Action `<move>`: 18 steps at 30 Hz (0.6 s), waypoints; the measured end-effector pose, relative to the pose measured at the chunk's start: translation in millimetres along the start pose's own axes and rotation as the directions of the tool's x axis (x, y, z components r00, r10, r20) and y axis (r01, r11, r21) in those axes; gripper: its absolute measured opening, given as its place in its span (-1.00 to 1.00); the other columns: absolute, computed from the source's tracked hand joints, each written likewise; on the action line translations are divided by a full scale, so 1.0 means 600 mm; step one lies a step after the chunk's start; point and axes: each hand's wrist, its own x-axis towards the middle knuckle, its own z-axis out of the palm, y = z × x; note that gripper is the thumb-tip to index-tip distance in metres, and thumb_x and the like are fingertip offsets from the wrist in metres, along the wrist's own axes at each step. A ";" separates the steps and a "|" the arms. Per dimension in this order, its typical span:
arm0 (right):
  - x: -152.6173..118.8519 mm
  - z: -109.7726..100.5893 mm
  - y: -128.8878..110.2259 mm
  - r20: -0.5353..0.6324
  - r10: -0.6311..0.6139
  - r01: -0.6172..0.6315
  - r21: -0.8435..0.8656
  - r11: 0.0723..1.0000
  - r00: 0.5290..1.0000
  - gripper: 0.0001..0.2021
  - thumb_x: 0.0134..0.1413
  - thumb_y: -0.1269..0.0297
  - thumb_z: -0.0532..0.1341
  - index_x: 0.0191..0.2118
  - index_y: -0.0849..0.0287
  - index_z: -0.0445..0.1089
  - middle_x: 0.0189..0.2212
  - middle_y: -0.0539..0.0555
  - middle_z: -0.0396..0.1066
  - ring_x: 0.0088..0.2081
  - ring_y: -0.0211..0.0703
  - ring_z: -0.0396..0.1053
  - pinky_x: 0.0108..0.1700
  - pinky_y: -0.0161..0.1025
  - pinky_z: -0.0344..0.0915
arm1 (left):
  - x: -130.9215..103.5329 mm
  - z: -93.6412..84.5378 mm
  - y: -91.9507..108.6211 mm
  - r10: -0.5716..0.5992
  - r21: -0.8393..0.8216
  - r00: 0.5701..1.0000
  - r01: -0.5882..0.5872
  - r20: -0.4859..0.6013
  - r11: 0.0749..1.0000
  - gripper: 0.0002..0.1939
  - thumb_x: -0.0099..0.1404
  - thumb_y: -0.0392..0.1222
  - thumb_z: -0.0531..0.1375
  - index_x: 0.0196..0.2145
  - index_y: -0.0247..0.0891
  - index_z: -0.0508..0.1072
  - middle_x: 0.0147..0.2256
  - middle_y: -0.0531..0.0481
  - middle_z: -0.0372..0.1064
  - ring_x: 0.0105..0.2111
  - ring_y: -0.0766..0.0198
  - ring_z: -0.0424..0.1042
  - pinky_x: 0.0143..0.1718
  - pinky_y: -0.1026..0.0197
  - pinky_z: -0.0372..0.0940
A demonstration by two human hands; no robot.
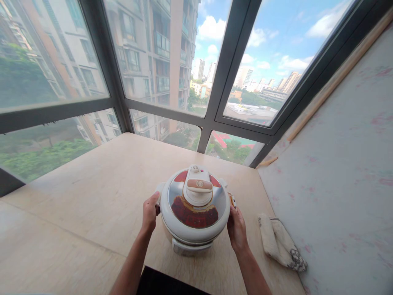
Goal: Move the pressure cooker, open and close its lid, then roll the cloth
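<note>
A round white cooker [196,231] with a red and silver lid top and a raised central knob stands upright on the pale windowsill counter. My left hand [150,211] is closed round the handle on the cooker's left side, its thumb on top. On the right side my right hand [237,227] grips the other handle, with the fingers partly hidden beneath it. The lid sits on the cooker, and a box-like panel juts from the side nearest me.
A folded cream cloth [276,241] lies on the counter [92,196] at the right, beside the floral-papered wall [344,184]. Dark-framed windows [211,119] rise behind the counter. Something black [166,282] shows at the bottom edge.
</note>
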 end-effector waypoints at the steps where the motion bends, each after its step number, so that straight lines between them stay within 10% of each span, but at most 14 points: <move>1: -0.001 0.000 0.001 -0.003 0.003 -0.003 0.013 1.000 1.000 -0.59 -0.02 -0.06 0.40 -0.10 0.06 0.51 -0.19 0.03 0.59 -0.13 0.00 0.52 -0.09 -0.12 0.47 | 0.001 -0.001 -0.002 0.000 -0.002 1.000 0.000 0.002 1.000 -0.49 0.04 0.24 0.22 -0.64 -0.17 0.08 -0.72 0.19 -0.08 -0.72 0.46 -0.08 -0.71 0.34 -0.13; 13: 0.006 -0.020 -0.003 -0.018 0.010 -0.011 -0.102 0.995 1.000 -0.63 -0.07 -0.06 0.43 -0.25 0.09 0.46 -0.32 -0.01 0.54 -0.27 -0.09 0.48 -0.21 -0.21 0.43 | 0.010 0.000 -0.010 0.000 -0.024 1.000 0.000 0.001 1.000 -0.53 0.01 0.23 0.18 -0.64 -0.16 0.09 -0.72 0.19 -0.05 -0.73 0.45 -0.05 -0.71 0.34 -0.12; 18: 0.015 -0.022 -0.029 -0.108 -0.247 0.206 -0.297 0.932 0.963 -0.50 -0.07 0.00 0.44 -0.02 0.10 0.45 0.01 0.12 0.48 0.01 0.01 0.42 0.06 -0.10 0.34 | 0.010 -0.002 -0.010 0.008 -0.040 1.000 -0.008 0.012 0.999 -0.53 0.02 0.21 0.20 -0.64 -0.17 0.09 -0.72 0.19 -0.05 -0.72 0.46 -0.06 -0.70 0.35 -0.12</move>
